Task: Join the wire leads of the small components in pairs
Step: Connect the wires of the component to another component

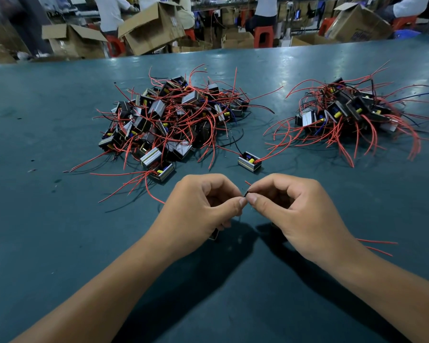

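Between the two thumbs, low centre of the desk (60, 243), the wire ends (246, 193) sat pinched together, a short dark tip and a red stub poking up just above the nails. Left hand (203, 209) and right hand (290, 211) each held a closed grip, thumb against curled forefinger, meeting at the join; neither had any spare opening. Components belonging to these leads were mostly hidden: a dark corner (214, 235) showed under the left hand, and two red leads (377, 246) trailed out from beneath the right wrist. Judged step: twisting one pair. Risks noted. The bared ends looked very short, so a slack pinch could let one spring free and the twist unwind. Over-twisting might snap fine strands; whether the strands were fully stripped could not be told. The dangling bodies, if unsupported, could drag on the join. A lone component (250, 161) lay just beyond the hands, its red lead running toward the right heap, so lifting it carelessly might pull that heap along. The left pile (169, 120) was densely tangled, the right pile (352, 112) smaller and equally snarled; mixing joined with unjoined units seemed likely if a finished pair were dropped between them. Cardboard boxes (149, 28) and seated workers sat beyond the far edge.
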The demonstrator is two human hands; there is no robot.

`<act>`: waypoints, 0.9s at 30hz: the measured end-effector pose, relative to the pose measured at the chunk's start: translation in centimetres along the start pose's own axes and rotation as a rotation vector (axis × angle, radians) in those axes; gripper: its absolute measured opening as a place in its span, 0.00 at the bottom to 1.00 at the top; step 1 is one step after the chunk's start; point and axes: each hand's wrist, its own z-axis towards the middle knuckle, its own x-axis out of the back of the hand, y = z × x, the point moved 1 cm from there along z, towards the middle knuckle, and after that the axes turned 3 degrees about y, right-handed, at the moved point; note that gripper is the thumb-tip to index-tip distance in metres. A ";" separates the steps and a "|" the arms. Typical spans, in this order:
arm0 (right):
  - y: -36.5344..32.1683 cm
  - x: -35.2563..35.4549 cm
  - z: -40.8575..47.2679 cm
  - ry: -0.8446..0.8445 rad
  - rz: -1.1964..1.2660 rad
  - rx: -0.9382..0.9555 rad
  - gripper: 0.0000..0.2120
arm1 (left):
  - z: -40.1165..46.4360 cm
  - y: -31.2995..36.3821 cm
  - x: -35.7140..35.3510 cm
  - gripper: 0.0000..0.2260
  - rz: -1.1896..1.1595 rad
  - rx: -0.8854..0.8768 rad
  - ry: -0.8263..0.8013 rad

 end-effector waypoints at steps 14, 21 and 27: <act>-0.4 -0.1 -0.2 -0.003 0.054 -0.002 0.04 | 0.0 0.5 0.0 0.02 0.011 -0.045 0.058; -0.6 -0.2 -0.4 -0.066 0.064 0.022 0.06 | 0.3 1.4 0.5 0.06 0.451 -0.362 0.108; -1.4 -0.3 -0.6 -0.055 -0.099 0.177 0.05 | 0.3 1.1 0.0 0.11 0.164 -0.017 0.069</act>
